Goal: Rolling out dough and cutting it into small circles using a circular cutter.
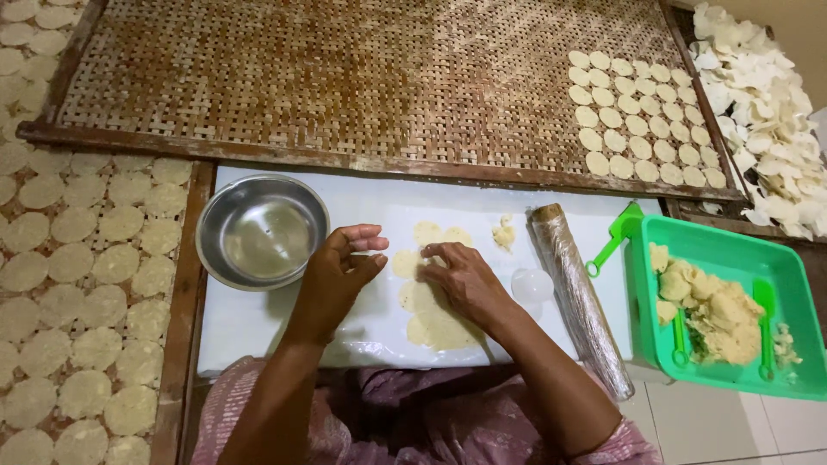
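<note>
White board [258, 336] below woven drying tray [345, 77]: rolled dough sheet [435, 314] lies at centre, right hand [461, 275] fingertips pinching its upper edge, left hand [336, 275] loosely curled, empty, beside steel bowl [261, 231]

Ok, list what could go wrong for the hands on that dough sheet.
1. The right hand is lifting a cut round from the thin dough sheet; it could tear or stretch.
2. The wrapped rolling pin lies tilted by the right forearm near the board's edge; a nudge might roll it off.
3. The steel bowl sits beside the left hand and could get bumped.
</note>
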